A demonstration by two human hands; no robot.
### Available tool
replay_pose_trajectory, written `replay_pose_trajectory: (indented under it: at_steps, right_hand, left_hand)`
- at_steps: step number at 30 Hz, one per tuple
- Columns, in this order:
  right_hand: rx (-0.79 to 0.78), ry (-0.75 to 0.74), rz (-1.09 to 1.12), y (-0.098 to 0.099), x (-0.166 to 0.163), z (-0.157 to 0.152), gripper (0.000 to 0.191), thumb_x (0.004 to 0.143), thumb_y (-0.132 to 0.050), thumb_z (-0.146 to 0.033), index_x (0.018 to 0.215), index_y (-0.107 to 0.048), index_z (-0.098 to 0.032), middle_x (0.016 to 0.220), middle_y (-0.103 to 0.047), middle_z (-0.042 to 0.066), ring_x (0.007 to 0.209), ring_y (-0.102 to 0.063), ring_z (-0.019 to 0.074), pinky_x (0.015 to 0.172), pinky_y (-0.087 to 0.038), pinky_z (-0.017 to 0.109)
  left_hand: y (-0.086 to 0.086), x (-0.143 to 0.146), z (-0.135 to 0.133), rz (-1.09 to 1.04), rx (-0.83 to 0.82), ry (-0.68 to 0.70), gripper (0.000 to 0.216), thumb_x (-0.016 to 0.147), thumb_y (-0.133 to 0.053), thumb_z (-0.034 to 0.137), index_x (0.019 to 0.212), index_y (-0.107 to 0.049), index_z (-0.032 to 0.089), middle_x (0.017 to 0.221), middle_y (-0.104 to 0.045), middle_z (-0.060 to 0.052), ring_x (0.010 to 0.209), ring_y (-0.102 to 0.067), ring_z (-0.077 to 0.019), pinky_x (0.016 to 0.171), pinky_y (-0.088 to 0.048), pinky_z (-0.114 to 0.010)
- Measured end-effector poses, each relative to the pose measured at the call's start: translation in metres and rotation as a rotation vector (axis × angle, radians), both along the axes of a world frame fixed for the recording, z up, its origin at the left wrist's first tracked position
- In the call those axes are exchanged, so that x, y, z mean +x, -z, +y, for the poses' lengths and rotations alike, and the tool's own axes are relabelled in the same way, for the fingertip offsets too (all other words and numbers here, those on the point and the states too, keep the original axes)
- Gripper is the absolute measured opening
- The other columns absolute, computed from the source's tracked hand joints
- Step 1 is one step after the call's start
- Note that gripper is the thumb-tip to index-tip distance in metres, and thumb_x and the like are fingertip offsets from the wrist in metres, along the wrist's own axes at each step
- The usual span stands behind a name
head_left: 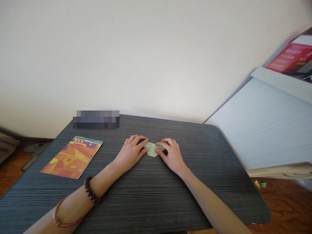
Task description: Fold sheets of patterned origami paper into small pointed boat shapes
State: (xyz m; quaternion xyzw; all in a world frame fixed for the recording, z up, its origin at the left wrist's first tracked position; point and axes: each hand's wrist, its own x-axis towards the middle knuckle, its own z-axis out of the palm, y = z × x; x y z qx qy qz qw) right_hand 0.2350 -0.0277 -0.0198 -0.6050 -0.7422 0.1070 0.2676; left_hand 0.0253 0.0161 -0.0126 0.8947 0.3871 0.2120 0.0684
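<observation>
A small piece of pale green folded paper point(152, 150) lies on the dark table, with crease lines across it and a narrower edge towards me. My left hand point(131, 150) pinches its left end between thumb and fingers. At the opposite end, my right hand point(172, 153) grips the paper the same way, thumb nearer me and fingers on the far side. The fingertips cover both ends of the paper. A dark beaded bracelet point(90, 190) and a brown cord band point(57, 214) circle my left arm.
Left of my hands lies an orange patterned booklet or paper pack point(71, 157) on the dark wood-grain table point(207, 195). A blurred-out item point(96, 119) sits at the back left. Behind rises a pale wall point(151, 58); a shelf holds a red box point(287, 58) at right. Paper scraps point(257, 184) lie on the floor.
</observation>
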Motion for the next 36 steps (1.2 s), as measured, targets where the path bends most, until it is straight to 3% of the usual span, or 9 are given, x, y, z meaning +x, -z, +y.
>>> replay_pose_trajectory:
  at_steps: [12, 25, 31, 36]
  right_hand:
    - [0.01, -0.035, 0.005, -0.0027, 0.0013, -0.0013, 0.034, 0.085, -0.056, -0.043, 0.115, -0.059, -0.029, 0.111, -0.057, 0.005, 0.1, -0.049, 0.022, 0.087, -0.04, 0.039]
    - [0.036, -0.085, 0.048, -0.0057, -0.0015, -0.0028, 0.022, 0.082, -0.061, -0.043, 0.096, -0.062, -0.026, 0.105, -0.059, 0.003, 0.103, -0.048, 0.0208, 0.088, -0.036, 0.037]
    - [0.038, -0.111, 0.025, -0.007, -0.0002, -0.0027, 0.009, 0.084, -0.06, -0.034, 0.089, -0.064, -0.027, 0.106, -0.057, 0.002, 0.103, -0.047, 0.02, 0.088, -0.034, 0.037]
    - [-0.005, -0.144, -0.005, -0.0078, 0.0016, -0.0006, 0.015, 0.084, -0.06, -0.037, 0.095, -0.064, -0.028, 0.101, -0.058, 0.002, 0.097, -0.048, 0.0192, 0.085, -0.034, 0.036]
  left_hand:
    - [-0.001, 0.003, -0.0008, -0.061, -0.148, 0.045, 0.034, 0.086, -0.053, 0.034, 0.117, -0.055, 0.02, 0.106, -0.053, -0.008, 0.1, -0.045, -0.0227, 0.091, -0.041, -0.043]
    - [-0.0083, 0.0011, 0.0026, -0.157, -0.273, 0.078, 0.015, 0.083, -0.059, 0.027, 0.096, -0.061, 0.021, 0.094, -0.062, -0.002, 0.095, -0.048, -0.0202, 0.088, -0.038, -0.037]
    - [-0.0046, 0.0002, 0.0035, -0.127, -0.266, 0.086, 0.016, 0.087, -0.053, 0.025, 0.099, -0.064, 0.022, 0.088, -0.064, -0.002, 0.092, -0.05, -0.0193, 0.085, -0.039, -0.036]
    - [-0.0036, 0.0003, 0.0019, -0.073, -0.155, 0.139, 0.017, 0.091, -0.047, 0.024, 0.092, -0.063, 0.019, 0.089, -0.063, -0.003, 0.09, -0.049, -0.0184, 0.084, -0.04, -0.035]
